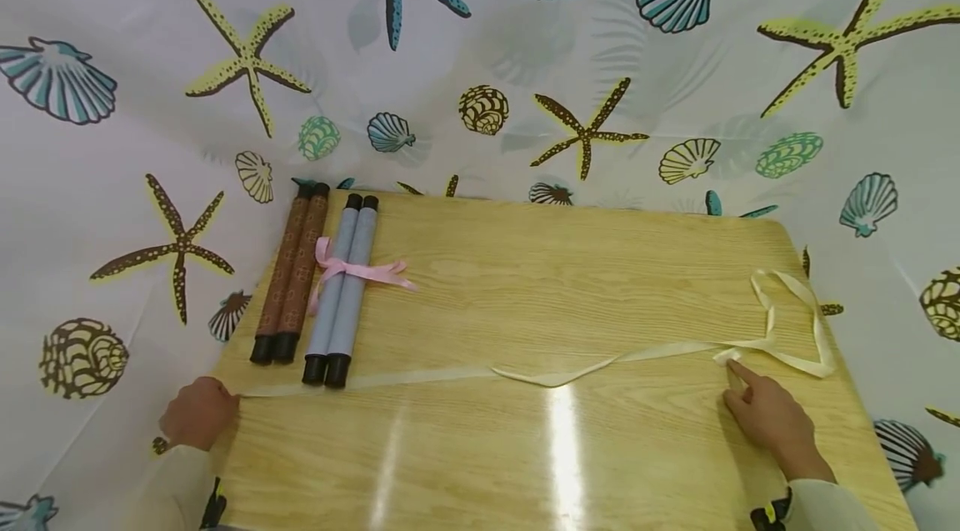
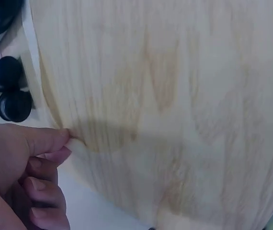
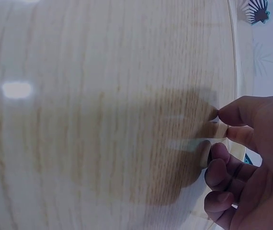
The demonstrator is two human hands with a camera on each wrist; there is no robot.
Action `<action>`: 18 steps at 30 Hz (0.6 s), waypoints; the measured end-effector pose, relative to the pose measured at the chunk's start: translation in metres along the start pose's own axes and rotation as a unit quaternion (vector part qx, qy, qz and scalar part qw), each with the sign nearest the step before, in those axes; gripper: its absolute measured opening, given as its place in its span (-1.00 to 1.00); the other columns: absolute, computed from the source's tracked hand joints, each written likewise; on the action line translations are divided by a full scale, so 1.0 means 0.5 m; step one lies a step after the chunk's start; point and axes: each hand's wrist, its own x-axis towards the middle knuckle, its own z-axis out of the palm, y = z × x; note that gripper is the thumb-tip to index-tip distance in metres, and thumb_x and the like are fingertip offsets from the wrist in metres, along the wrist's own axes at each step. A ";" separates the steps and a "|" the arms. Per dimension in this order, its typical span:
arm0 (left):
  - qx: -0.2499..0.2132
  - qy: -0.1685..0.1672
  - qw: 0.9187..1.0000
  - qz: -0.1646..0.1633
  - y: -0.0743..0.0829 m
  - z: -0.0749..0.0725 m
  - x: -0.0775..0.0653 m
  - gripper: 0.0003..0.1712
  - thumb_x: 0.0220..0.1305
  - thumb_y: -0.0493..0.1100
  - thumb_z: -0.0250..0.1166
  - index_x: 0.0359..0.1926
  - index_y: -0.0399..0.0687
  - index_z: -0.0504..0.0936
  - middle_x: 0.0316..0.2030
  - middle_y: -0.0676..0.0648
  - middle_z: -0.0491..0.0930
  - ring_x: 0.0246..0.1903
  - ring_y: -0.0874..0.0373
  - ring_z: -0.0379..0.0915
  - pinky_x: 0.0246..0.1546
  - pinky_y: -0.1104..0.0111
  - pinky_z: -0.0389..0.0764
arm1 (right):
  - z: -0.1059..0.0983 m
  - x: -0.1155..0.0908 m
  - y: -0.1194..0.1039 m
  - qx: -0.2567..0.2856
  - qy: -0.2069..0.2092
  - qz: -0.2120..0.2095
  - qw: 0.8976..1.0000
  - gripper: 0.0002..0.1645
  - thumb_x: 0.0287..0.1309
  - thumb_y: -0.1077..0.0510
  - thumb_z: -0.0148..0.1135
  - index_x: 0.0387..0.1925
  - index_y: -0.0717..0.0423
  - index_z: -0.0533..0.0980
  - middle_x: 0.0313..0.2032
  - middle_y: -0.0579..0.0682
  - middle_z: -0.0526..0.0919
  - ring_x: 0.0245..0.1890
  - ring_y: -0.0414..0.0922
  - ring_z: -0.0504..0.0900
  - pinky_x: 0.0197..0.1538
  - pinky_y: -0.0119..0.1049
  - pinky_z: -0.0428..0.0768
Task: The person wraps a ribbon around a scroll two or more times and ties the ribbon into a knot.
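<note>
A long cream ribbon (image 1: 427,376) stretches across the wooden table, flat on the left and twisted toward the right, where it makes a loose loop. My left hand (image 1: 198,414) pinches its left end at the table's edge between thumb and index finger; the left wrist view shows the ribbon (image 2: 35,52) running up from the fingertips. The index finger of my right hand (image 1: 776,416) reaches to the ribbon beside the loop, thumb apart from it. In the right wrist view, the right hand's other fingers (image 3: 218,173) are loosely bent. A grey-blue scroll (image 1: 344,289) lies over the ribbon.
Pink ribbon (image 1: 367,271) is tied in a bow around the grey-blue scroll's two rolls. Left of it lies a brown patterned scroll (image 1: 292,273) with black ends. White cloth (image 1: 450,156) printed with shells and starfish rises behind the wooden table (image 1: 570,281).
</note>
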 end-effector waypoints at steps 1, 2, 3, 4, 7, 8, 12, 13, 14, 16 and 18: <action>0.012 -0.005 1.000 0.008 -0.002 -0.008 0.005 -0.61 0.31 -0.12 0.20 -0.60 -0.29 0.54 -0.61 -0.28 0.58 -0.55 -0.17 0.58 -0.56 0.02 0.53 | -0.002 0.003 -0.002 -0.002 0.002 -0.001 1.000 -0.27 0.40 0.03 -0.07 0.46 0.32 0.15 -0.60 -0.08 0.47 -0.66 -0.15 0.28 -0.57 -0.28 0.25; 0.024 -0.011 1.000 0.016 0.000 -0.018 0.011 -0.65 0.31 -0.15 0.19 -0.52 -0.35 0.59 -0.54 -0.35 0.62 -0.51 -0.23 0.60 -0.52 -0.02 0.54 | -0.003 0.004 -0.003 -0.003 0.003 -0.002 1.000 -0.27 0.40 0.03 -0.07 0.46 0.32 0.15 -0.59 -0.08 0.49 -0.65 -0.15 0.29 -0.56 -0.27 0.26; 0.038 -0.017 0.999 0.027 0.004 -0.030 0.017 -0.69 0.30 -0.19 0.19 -0.42 -0.42 0.62 -0.47 -0.42 0.64 -0.47 -0.28 0.61 -0.49 -0.06 0.55 | -0.005 0.006 -0.004 -0.004 0.003 -0.002 1.000 -0.27 0.40 0.02 -0.08 0.46 0.32 0.14 -0.58 -0.08 0.50 -0.64 -0.14 0.30 -0.56 -0.26 0.26; 0.050 -0.023 0.998 0.035 0.012 -0.041 0.024 -0.71 0.28 -0.22 0.19 -0.34 -0.46 0.62 -0.43 -0.45 0.64 -0.45 -0.30 0.61 -0.46 -0.08 0.56 | -0.006 0.007 -0.005 -0.006 0.004 -0.001 1.000 -0.27 0.40 0.02 -0.09 0.46 0.32 0.14 -0.56 -0.08 0.52 -0.63 -0.14 0.31 -0.55 -0.26 0.27; 0.065 -0.026 0.997 0.039 0.053 -0.074 0.050 -0.74 0.25 -0.24 0.15 -0.51 -0.35 0.55 -0.57 -0.30 0.57 -0.52 -0.15 0.53 -0.49 0.01 0.52 | -0.009 0.009 -0.004 -0.008 0.003 0.003 1.000 -0.27 0.40 0.02 -0.11 0.46 0.32 0.13 -0.54 -0.07 0.53 -0.63 -0.13 0.32 -0.55 -0.26 0.27; 0.064 -0.019 0.997 0.043 0.070 -0.084 0.060 -0.70 0.27 -0.20 0.14 -0.57 -0.27 0.51 -0.60 -0.23 0.53 -0.55 -0.08 0.50 -0.52 0.05 0.50 | -0.009 0.009 -0.003 -0.009 0.000 0.003 1.000 -0.27 0.40 0.02 -0.11 0.46 0.33 0.13 -0.53 -0.07 0.53 -0.63 -0.13 0.32 -0.56 -0.25 0.28; 0.033 0.025 0.997 0.069 0.131 -0.106 0.104 -0.50 0.37 0.06 0.07 -0.62 -0.16 0.47 -0.66 -0.13 0.48 -0.62 -0.03 0.45 -0.62 0.12 0.48 | -0.009 0.007 -0.003 -0.014 -0.020 0.005 1.000 -0.26 0.42 0.01 -0.11 0.46 0.35 0.11 -0.50 -0.06 0.53 -0.61 -0.12 0.34 -0.55 -0.25 0.30; 0.025 0.034 0.996 0.075 0.143 -0.109 0.115 -0.45 0.37 0.14 0.06 -0.59 -0.18 0.49 -0.64 -0.16 0.50 -0.61 -0.06 0.48 -0.64 0.11 0.48 | -0.008 0.007 -0.003 -0.015 -0.025 0.005 1.000 -0.26 0.42 0.01 -0.11 0.46 0.35 0.11 -0.49 -0.06 0.53 -0.61 -0.12 0.34 -0.54 -0.25 0.30; 0.020 0.043 0.996 0.081 0.151 -0.109 0.127 -0.42 0.36 0.19 0.06 -0.56 -0.22 0.49 -0.61 -0.19 0.52 -0.60 -0.08 0.49 -0.64 0.10 0.47 | -0.007 0.006 -0.004 -0.014 -0.029 0.005 0.999 -0.26 0.43 -0.01 -0.10 0.46 0.34 0.11 -0.48 -0.06 0.53 -0.60 -0.13 0.35 -0.54 -0.25 0.30; 0.012 0.049 0.995 0.091 0.169 -0.107 0.154 -0.39 0.31 0.22 0.11 -0.55 -0.26 0.50 -0.59 -0.23 0.54 -0.60 -0.10 0.49 -0.64 0.11 0.47 | -0.004 0.002 -0.004 -0.013 -0.032 0.002 0.999 -0.23 0.47 -0.09 -0.10 0.46 0.34 0.11 -0.45 -0.06 0.56 -0.59 -0.14 0.37 -0.53 -0.25 0.33; 0.014 0.045 0.994 0.101 0.187 -0.099 0.183 -0.35 0.23 0.27 0.20 -0.50 -0.31 0.53 -0.55 -0.27 0.57 -0.58 -0.09 0.51 -0.62 0.11 0.48 | -0.002 -0.004 -0.001 -0.011 -0.031 0.003 0.999 -0.19 0.49 -0.17 -0.10 0.46 0.35 0.11 -0.46 -0.05 0.54 -0.60 -0.14 0.36 -0.54 -0.26 0.35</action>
